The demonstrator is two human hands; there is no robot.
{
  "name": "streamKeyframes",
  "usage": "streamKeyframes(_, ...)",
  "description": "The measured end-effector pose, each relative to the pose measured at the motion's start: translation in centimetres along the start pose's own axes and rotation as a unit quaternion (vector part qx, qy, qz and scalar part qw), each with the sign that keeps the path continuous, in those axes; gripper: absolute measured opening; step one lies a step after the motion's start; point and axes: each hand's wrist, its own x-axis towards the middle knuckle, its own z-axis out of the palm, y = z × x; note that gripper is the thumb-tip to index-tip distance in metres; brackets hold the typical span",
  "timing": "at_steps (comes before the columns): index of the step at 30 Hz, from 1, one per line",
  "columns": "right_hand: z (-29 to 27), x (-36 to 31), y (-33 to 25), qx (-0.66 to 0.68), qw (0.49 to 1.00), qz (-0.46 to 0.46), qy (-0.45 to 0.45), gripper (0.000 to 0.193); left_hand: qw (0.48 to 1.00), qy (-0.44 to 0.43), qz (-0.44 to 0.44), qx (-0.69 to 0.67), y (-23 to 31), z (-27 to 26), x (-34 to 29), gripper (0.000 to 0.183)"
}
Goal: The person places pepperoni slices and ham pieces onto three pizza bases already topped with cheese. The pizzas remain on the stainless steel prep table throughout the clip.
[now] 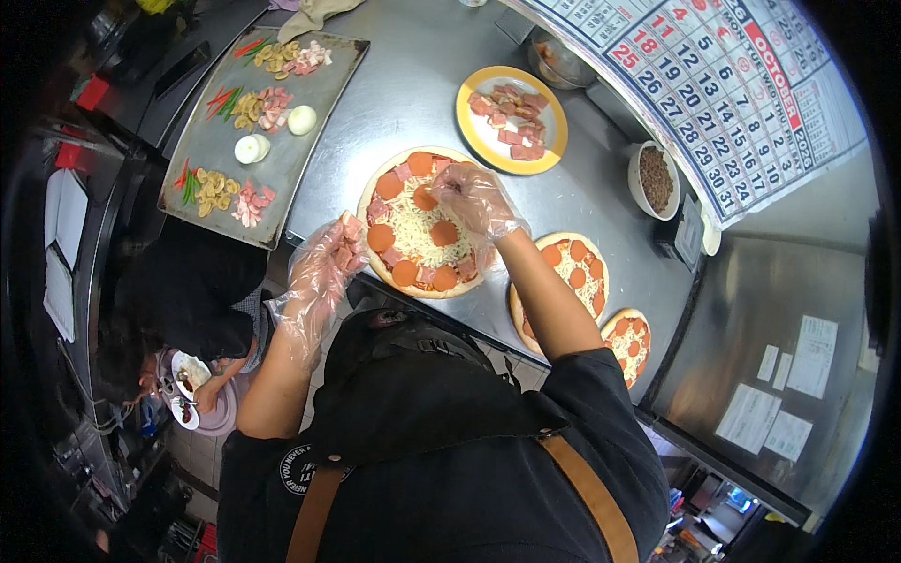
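Observation:
A round unbaked pizza (410, 211) with shredded cheese, pepperoni slices and ham pieces lies before me at the edge of the steel table. My left hand (317, 267), in a clear plastic glove, is closed around several chunks of ham (351, 236) just left of the crust. Over the pizza's upper right part is my right hand (477, 199), also gloved, its fingers pinched together close to the topping. Whatever those fingertips hold is hidden. Beyond the pizza, more ham pieces (511, 134) lie on a yellow-rimmed plate (465, 120).
Two more topped pizzas, one nearer (569, 272) and one farther right (627, 345), sit along the table edge. A metal tray (305, 178) with sorted toppings is at left. A bowl of brown crumbles (655, 180) stands under a hanging calendar (713, 103). Another person (221, 375) handles plates at lower left.

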Motion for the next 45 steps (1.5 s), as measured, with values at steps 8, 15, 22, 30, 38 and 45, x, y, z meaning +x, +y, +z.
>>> streamKeyframes(8,1.9,0.4,-2.8,-0.286,0.935,-0.192,0.083,0.009,0.999,-0.022,0.031,-0.005,-0.6,-1.7,-1.7,0.025)
streamKeyframes(15,3.0,-3.0,-9.2,0.009,0.987,-0.157,-0.036,0.023,0.99,-0.058,0.094,0.09,-0.1,0.1,-1.3,0.024)
streamKeyframes(22,4.4,-3.7,-8.6,0.162,0.981,-0.086,-0.06,0.022,0.998,-0.02,0.06,0.015,-0.5,1.7,-1.3,0.027)
streamKeyframes(30,4.0,-4.4,-4.1,0.194,0.973,-0.123,-0.024,0.013,0.997,-0.013,0.046,0.064,-2.9,4.0,-1.2,0.017)
streamKeyframes(38,2.0,-7.1,-1.1,0.1,0.975,-0.179,0.081,0.011,0.991,-0.003,0.04,0.124,-5.2,4.4,0.3,0.018)
streamKeyframes(45,-2.2,-3.6,4.1,0.012,0.997,-0.048,0.063,0.015,0.979,-0.018,-0.022,0.202,-3.3,3.4,0.4,0.021)
